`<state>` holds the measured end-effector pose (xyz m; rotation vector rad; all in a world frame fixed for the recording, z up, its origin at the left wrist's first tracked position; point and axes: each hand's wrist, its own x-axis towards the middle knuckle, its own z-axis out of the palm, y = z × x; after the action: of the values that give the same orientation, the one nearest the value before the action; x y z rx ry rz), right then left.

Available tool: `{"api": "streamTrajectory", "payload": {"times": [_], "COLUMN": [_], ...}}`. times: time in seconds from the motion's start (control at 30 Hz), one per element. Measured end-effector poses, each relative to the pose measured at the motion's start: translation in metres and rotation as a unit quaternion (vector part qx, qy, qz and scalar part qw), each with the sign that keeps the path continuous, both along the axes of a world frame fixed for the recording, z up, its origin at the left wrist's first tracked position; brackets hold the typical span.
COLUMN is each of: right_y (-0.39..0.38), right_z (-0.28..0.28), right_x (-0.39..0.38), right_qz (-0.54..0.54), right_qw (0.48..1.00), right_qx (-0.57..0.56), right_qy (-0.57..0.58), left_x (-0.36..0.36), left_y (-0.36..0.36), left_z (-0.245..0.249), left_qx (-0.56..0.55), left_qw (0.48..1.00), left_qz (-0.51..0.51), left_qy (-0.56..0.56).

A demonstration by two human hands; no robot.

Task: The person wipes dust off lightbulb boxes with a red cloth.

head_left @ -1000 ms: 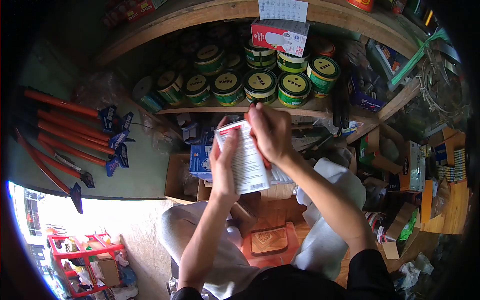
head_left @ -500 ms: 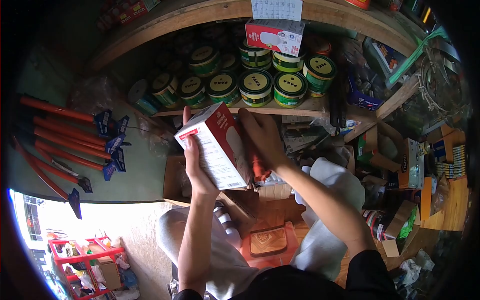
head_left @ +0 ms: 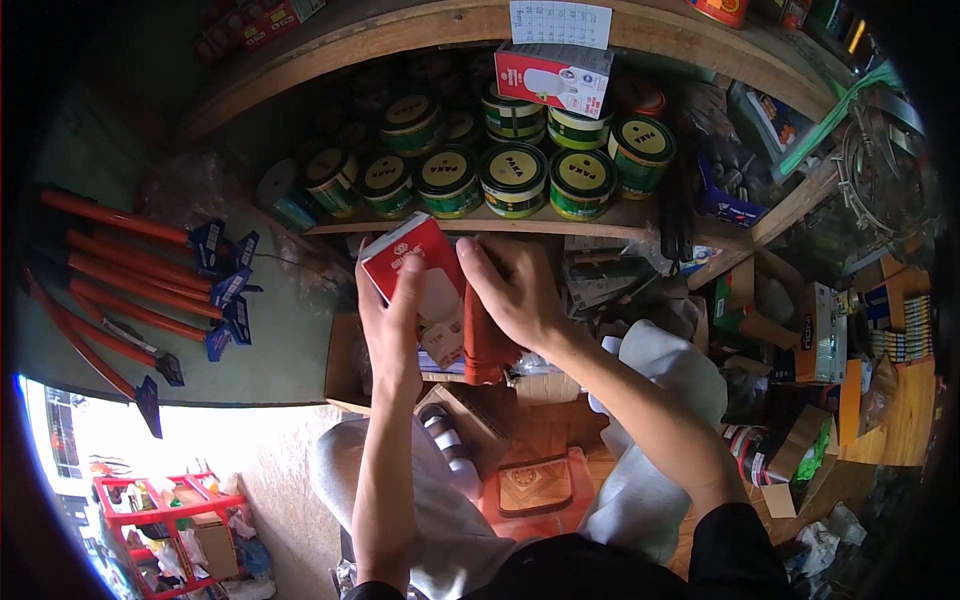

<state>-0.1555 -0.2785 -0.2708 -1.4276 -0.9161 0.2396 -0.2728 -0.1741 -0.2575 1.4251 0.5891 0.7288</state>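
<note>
My left hand [head_left: 388, 325] is closed around a red and white light bulb box [head_left: 438, 290], with the thumb lying on its printed red face. A picture of a white bulb shows on that face, partly covered by the thumb. My right hand [head_left: 518, 292] is beside the box's right edge, closed on a reddish-brown cloth [head_left: 485, 345] that hangs below the fingers against the box. The ends of several right fingers are hidden behind the cloth and box.
Green paint cans [head_left: 513, 180] line the shelf ahead, with another bulb box [head_left: 555, 78] above them. Orange-handled tools [head_left: 140, 260] lie on the left surface. Opened cartons [head_left: 790, 310] crowd the right side. A red rack [head_left: 170, 520] stands at lower left.
The bulb box has been turned, so its red face now points up toward me instead of the white printed side. My right hand and the cloth have shifted to the box's right edge.
</note>
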Motion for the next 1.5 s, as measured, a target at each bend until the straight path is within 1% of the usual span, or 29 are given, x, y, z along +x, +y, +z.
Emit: {"api": "streamTrajectory", "payload": {"times": [0.03,0.1,0.13,0.23,0.27,0.3,0.37,0.4,0.47,0.5,0.53,0.67,0.77,0.8,0.83,0.9,0.93,0.97,1.0,1.07,1.1,1.17,1.2,1.23,1.3,1.33,1.37,1.43,1.5], "right_y": [0.001,0.004,0.004,0.009,0.014,0.017,0.011,0.012,0.016,0.014,0.013,0.015,0.012,0.015,0.015,0.01,0.003,0.004,0.0,-0.005,-0.005,-0.003,-0.002,0.002,0.011,0.012,0.015,0.015,0.013], "right_z": [0.0,0.0,0.007,-0.001,-0.011,-0.013,-0.001,-0.005,-0.018,-0.015,-0.015,-0.043,-0.029,-0.025,-0.023,-0.015,-0.009,-0.022,-0.014,-0.009,-0.007,-0.004,-0.005,-0.007,-0.008,-0.006,-0.005,-0.007,-0.006], "right_x": [-0.001,-0.011,-0.015,-0.016,-0.01,0.0,0.016,0.013,0.0,-0.01,-0.017,0.0,0.025,0.023,0.015,-0.008,-0.014,-0.019,-0.017,-0.002,0.004,0.014,0.014,0.017,0.011,0.012,0.014,0.023,0.021], "right_qz": [0.019,0.053,0.049,-0.014,-0.091,-0.108,-0.119,-0.125,-0.133,-0.135,-0.125,-0.086,-0.107,-0.114,-0.111,-0.103,-0.036,0.004,0.008,0.022,0.011,-0.011,-0.062,-0.096,-0.193,-0.196,-0.212,-0.176,-0.184], "right_qw": [0.999,0.998,0.998,0.997,0.994,0.994,0.975,0.982,0.99,0.99,0.991,0.991,0.983,0.987,0.992,0.994,0.999,0.999,0.988,0.933,0.93,0.924,0.944,0.958,0.973,0.979,0.974,0.974,0.982], "right_qx": [-0.006,-0.015,-0.03,-0.079,-0.012,0.011,-0.081,-0.057,-0.006,-0.041,-0.048,-0.052,-0.053,-0.03,-0.016,0.012,-0.02,-0.006,0.027,0.086,0.094,0.11,0.072,0.065,0.057,0.059,0.073,0.009,0.037], "right_qy": [0.029,0.039,0.003,-0.009,-0.055,0.006,0.171,0.131,0.049,0.01,0.025,0.087,0.142,0.106,0.062,-0.026,-0.005,-0.034,-0.15,-0.348,-0.354,-0.366,-0.316,-0.26,-0.116,-0.02,0.038,0.143,-0.019], "left_x": [0.0,0.0,0.0,0.004,0.006,0.009,0.015,0.013,0.011,0.012,0.012,0.014,0.011,0.011,0.012,0.015,0.014,0.01,0.008,0.004,0.004,0.005,0.001,0.003,0.002,0.001,0.002,0.005,0.01], "left_y": [0.004,0.012,0.011,0.011,0.002,-0.007,-0.029,-0.025,-0.013,-0.011,-0.01,-0.018,-0.02,-0.021,-0.017,-0.008,0.0,0.002,0.0,0.006,-0.002,-0.011,-0.007,-0.012,-0.016,-0.021,-0.026,-0.027,-0.026], "left_z": [-0.004,-0.008,-0.002,-0.017,-0.022,-0.024,-0.018,-0.021,-0.027,-0.025,-0.017,-0.012,-0.037,-0.033,-0.029,-0.033,-0.031,-0.03,-0.023,-0.027,-0.021,-0.024,-0.028,-0.036,-0.036,-0.031,-0.028,-0.03,-0.032], "left_qx": [-0.038,-0.188,-0.216,-0.198,-0.129,-0.09,-0.024,-0.027,-0.055,-0.069,-0.034,-0.026,-0.001,-0.047,-0.04,-0.157,-0.248,-0.28,-0.295,-0.348,-0.347,-0.378,-0.375,-0.325,-0.248,-0.194,-0.203,-0.192,-0.169], "left_qw": [0.999,0.976,0.968,0.975,0.987,0.991,0.994,0.994,0.992,0.991,0.991,0.996,0.998,0.996,0.996,0.98,0.955,0.948,0.947,0.929,0.927,0.917,0.911,0.938,0.958,0.962,0.959,0.962,0.968], "left_qz": [0.003,0.012,0.032,0.015,0.011,0.008,0.018,-0.008,0.014,0.025,0.033,-0.006,-0.047,-0.059,-0.048,-0.012,-0.044,-0.058,-0.069,-0.121,-0.141,-0.123,-0.173,-0.12,-0.136,-0.161,-0.146,-0.135,-0.136], "left_qy": [-0.036,-0.109,-0.125,-0.103,-0.101,-0.1,-0.104,-0.103,-0.109,-0.112,-0.129,-0.088,-0.046,-0.049,-0.067,-0.117,-0.154,-0.142,-0.108,-0.022,-0.006,-0.001,-0.005,0.026,-0.052,-0.105,-0.135,-0.141,-0.126]}}
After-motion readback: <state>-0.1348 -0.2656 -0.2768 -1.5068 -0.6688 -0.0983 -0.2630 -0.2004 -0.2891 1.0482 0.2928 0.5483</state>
